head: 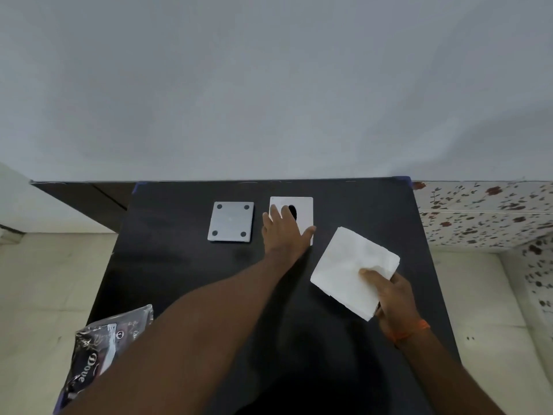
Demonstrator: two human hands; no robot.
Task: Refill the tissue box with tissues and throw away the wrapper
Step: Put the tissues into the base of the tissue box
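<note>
A white tissue box (303, 209) with a dark oval slot stands at the back of the black table (179, 274). My left hand (282, 230) lies spread over its front left part, fingers around its edges. A grey square lid (231, 221) with round feet at its corners lies flat just left of the box. My right hand (393, 298) pinches a thick white stack of folded tissues (348, 269) by its near right corner, right of the box and above the table. A crumpled dark plastic wrapper (101, 348) lies at the table's near left edge.
A plain grey wall rises behind the table. Pale floor tiles lie to the left and right, and a flower-patterned surface (484, 211) stands at the right. A dark low ledge (89, 199) runs behind the table's left corner.
</note>
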